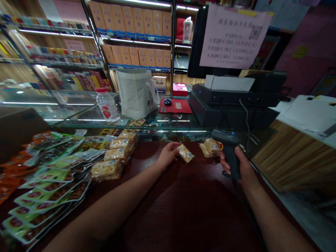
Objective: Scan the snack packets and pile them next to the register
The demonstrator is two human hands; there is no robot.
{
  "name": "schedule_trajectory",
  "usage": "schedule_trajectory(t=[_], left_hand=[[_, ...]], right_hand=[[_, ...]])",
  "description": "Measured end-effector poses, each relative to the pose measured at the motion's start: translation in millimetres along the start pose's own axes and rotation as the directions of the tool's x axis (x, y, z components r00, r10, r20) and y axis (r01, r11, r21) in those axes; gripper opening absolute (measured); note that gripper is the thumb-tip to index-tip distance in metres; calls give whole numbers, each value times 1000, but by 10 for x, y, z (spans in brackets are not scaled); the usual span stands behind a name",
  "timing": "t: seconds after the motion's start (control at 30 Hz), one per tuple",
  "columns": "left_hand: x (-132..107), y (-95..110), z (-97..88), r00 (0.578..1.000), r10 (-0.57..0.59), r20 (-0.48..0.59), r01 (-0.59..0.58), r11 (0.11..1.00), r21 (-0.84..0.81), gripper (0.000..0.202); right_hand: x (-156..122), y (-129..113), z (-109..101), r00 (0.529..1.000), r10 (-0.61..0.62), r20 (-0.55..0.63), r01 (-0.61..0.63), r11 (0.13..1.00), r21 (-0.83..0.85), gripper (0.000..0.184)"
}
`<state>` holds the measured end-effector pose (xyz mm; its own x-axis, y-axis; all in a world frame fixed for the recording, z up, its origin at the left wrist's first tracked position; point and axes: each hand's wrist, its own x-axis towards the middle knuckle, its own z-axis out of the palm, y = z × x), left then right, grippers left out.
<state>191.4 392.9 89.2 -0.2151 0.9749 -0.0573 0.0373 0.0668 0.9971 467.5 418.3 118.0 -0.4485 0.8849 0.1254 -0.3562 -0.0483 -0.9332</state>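
My left hand (168,155) pinches a small clear snack packet (186,153) just above the dark red counter (183,210). My right hand (243,168) is wrapped round the grip of a dark barcode scanner (228,147), whose head points left toward that packet. Its cable runs up to the cash register. A second snack packet (210,147) lies on the counter just left of the scanner head.
Stacked snack packets (115,159) and rows of green and orange pouches (47,185) cover the counter's left. A glass case behind carries a water bottle (107,105), a white bag (136,92), a red mouse pad and the cash register (231,101). A wooden ledge stands right.
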Motion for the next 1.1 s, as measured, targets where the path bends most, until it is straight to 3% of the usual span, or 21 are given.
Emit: schedule_trajectory(t=[0.17,0.3,0.5,0.63,0.73,0.8,0.87,0.93,1.0,1.1], left_hand=[[446,132,466,984,-150,93,137,982,128,13],[642,128,651,978,-191,82,170,962,214,12],[712,92,709,987,-149,63,126,952,280,19],[494,139,589,999,-39,13,32,940,340,37],[115,207,349,986,162,41,-163,875,457,49],[-201,269,92,923,353,150,-369,709,601,49],[-513,351,-260,878,443,184,-422,532,734,46],[-784,456,-701,886,444,137,-328,387,862,43],[-1003,568,-1187,928,368,60,-166,263,950,47],[-1241,688,-1815,978,192,-84,49,181,982,61]], right_hand=[[20,21,-28,1000,-13,-22,12,1000,-20,44],[33,43,-48,1000,-12,-18,12,1000,-17,46],[21,43,-43,1000,-11,-18,11,1000,-5,43],[0,34,-21,1000,1,0,-1,1000,26,44],[-17,41,-12,999,21,25,-22,998,53,42],[-25,55,-8,999,34,39,-37,997,63,39],[-29,70,-3,998,45,48,-48,997,66,37],[-29,84,5,997,51,55,-55,997,62,37],[-30,92,16,997,59,58,-62,996,58,38],[-40,96,39,996,71,57,-74,995,62,37]])
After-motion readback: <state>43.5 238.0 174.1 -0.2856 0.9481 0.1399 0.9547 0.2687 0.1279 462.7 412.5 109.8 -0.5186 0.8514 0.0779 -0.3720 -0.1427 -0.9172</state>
